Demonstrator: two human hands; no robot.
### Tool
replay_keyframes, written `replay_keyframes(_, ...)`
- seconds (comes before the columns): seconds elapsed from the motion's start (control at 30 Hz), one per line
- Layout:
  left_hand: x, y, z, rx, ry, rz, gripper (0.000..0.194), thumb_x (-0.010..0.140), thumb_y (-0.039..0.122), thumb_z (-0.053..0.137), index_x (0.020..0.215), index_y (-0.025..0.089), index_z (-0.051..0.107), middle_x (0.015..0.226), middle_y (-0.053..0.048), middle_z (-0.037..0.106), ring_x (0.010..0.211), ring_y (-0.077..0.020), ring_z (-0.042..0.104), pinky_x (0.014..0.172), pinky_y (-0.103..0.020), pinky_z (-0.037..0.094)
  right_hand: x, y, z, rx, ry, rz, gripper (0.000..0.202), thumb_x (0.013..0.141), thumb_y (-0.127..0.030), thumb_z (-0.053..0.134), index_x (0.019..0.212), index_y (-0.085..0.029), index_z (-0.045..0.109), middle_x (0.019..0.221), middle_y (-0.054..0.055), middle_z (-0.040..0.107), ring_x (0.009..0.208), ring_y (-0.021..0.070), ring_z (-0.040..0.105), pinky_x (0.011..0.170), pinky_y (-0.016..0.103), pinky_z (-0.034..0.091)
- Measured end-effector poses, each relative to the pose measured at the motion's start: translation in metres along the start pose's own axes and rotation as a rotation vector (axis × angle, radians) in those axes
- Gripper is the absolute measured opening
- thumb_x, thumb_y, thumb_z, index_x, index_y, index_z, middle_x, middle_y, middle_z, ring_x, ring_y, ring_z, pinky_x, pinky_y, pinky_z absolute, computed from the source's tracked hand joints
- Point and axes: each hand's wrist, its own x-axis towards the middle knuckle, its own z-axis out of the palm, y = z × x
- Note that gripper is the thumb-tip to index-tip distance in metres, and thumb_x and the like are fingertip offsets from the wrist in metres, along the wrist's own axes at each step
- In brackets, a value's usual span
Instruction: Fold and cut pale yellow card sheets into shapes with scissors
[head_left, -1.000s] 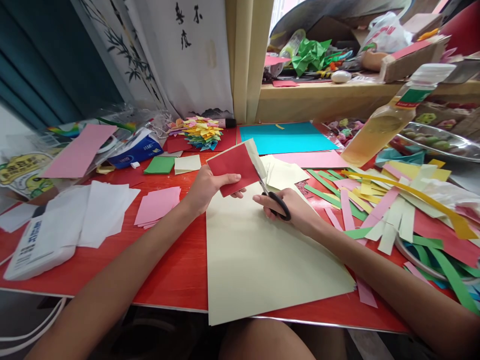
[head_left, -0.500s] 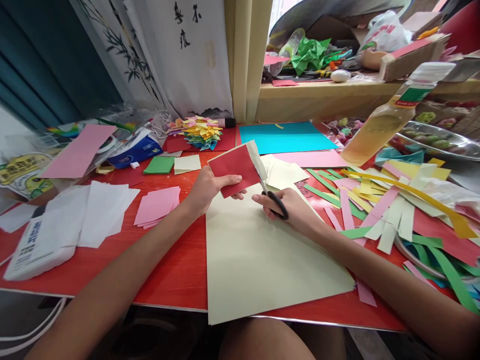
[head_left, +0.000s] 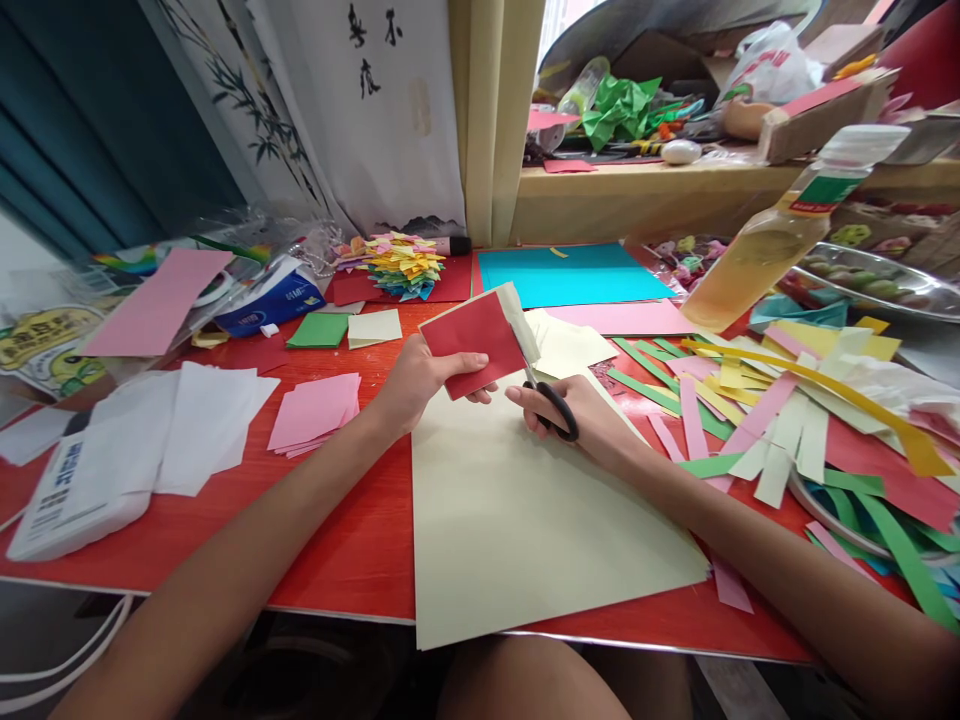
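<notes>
The left hand reaches in from the lower left of the frame, its forearm slanting up to the centre. Its thumb lies flat across the front of a red paper square and its other fingers curl behind, pinching the square tilted above the bench, just above the middle of the frame. A cream paper shows behind the square, along its right edge.

The right hand comes from the lower right, its forearm angled up and leftward. Its fingers are closed around the black handles of the scissors, thumb pointing left; the blades point up and to the left, meeting the paper's lower right edge. How far the blades are open cannot be told.

Below both hands, a large cream sheet covers the centre of the bench and overhangs its near edge. Pink paper squares lie left of the left hand. Cut paper strips are heaped at the right of the frame, and a blue sheet lies at upper centre, beyond the hands.
</notes>
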Motion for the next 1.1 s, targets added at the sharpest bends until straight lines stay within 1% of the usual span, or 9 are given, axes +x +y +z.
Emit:
replay_keyframes(0.1,-0.0006,0.0006,0.0023,-0.022,-0.013,-0.017,0.016,0.066,0.025,0.067,0.066,0.011,0.060,0.061,-0.005,0.066,0.049,-0.0175,0.061,0.052,-0.032,0.052,0.0004,-0.0002,-0.0002,-0.003,-0.023,0.005,0.054,0.069,-0.065,0.052,0.054,-0.014,0.056,0.052,0.001,0.052,0.043,0.0065,0.035,0.044,0.025,0.024)
replay_keyframes(0.27,-0.0009,-0.0009,0.0016,-0.027,-0.026,0.001,0.014,0.066,0.023,0.067,0.065,0.011,0.060,0.060,-0.005,0.066,0.050,-0.0179,0.062,0.053,-0.031,0.052,0.0012,0.0008,0.0009,-0.015,0.035,-0.029,0.052,0.069,-0.062,0.055,0.047,-0.015,0.051,0.045,-0.002,0.046,0.044,0.0061,0.034,0.045,0.025,0.024)
replay_keyframes(0.47,-0.0007,-0.0020,0.0002,0.016,-0.042,-0.003,0.016,0.068,0.024,0.067,0.064,0.010,0.062,0.057,-0.006,0.066,0.050,-0.0186,0.062,0.053,-0.033,0.053,0.0027,0.0026,-0.0005,0.017,-0.031,-0.001,0.052,0.070,-0.064,0.052,0.054,-0.014,0.056,0.051,0.000,0.051,0.042,0.0059,0.035,0.044,0.024,0.023)
replay_keyframes(0.63,0.0002,-0.0016,0.0010,0.030,-0.041,0.003,0.017,0.068,0.025,0.066,0.062,0.010,0.062,0.056,-0.005,0.065,0.050,-0.0182,0.061,0.053,-0.033,0.054,0.0018,0.0034,0.0010,-0.027,0.038,-0.039,0.055,0.068,-0.065,0.053,0.047,-0.015,0.051,0.047,0.000,0.048,0.043,0.0065,0.034,0.044,0.025,0.024)
replay_keyframes(0.7,-0.0003,-0.0013,0.0012,0.030,-0.044,0.006,0.017,0.068,0.025,0.065,0.062,0.011,0.062,0.056,-0.005,0.065,0.050,-0.0182,0.062,0.053,-0.032,0.054,0.0015,0.0034,0.0010,-0.011,0.032,-0.038,0.054,0.068,-0.065,0.053,0.048,-0.015,0.052,0.047,-0.001,0.047,0.042,0.0062,0.034,0.044,0.025,0.024)
replay_keyframes(0.83,-0.0017,-0.0009,0.0021,0.102,-0.037,-0.006,0.019,0.070,0.027,0.065,0.061,0.011,0.063,0.056,-0.005,0.066,0.049,-0.0180,0.062,0.053,-0.030,0.052,0.0017,0.0034,0.0002,0.028,-0.023,-0.023,0.055,0.068,-0.067,0.051,0.052,-0.014,0.055,0.050,0.000,0.049,0.041,0.0061,0.034,0.043,0.025,0.024)
replay_keyframes(1.0,-0.0013,-0.0010,0.0026,0.124,-0.044,0.012,0.021,0.071,0.028,0.063,0.060,0.011,0.062,0.054,-0.005,0.065,0.049,-0.0172,0.062,0.052,-0.028,0.050,0.0023,0.0047,0.0010,-0.001,0.025,-0.046,0.055,0.067,-0.067,0.053,0.048,-0.015,0.051,0.045,-0.002,0.045,0.040,0.0055,0.032,0.043,0.025,0.022)
replay_keyframes(1.1,-0.0016,-0.0008,0.0027,0.124,-0.047,0.007,0.021,0.071,0.028,0.063,0.059,0.011,0.062,0.054,-0.005,0.065,0.049,-0.0173,0.062,0.052,-0.028,0.050,0.0029,0.0055,0.0007,0.021,0.011,-0.024,0.054,0.068,-0.066,0.053,0.049,-0.015,0.052,0.045,-0.002,0.044,0.040,0.0054,0.031,0.043,0.025,0.021)
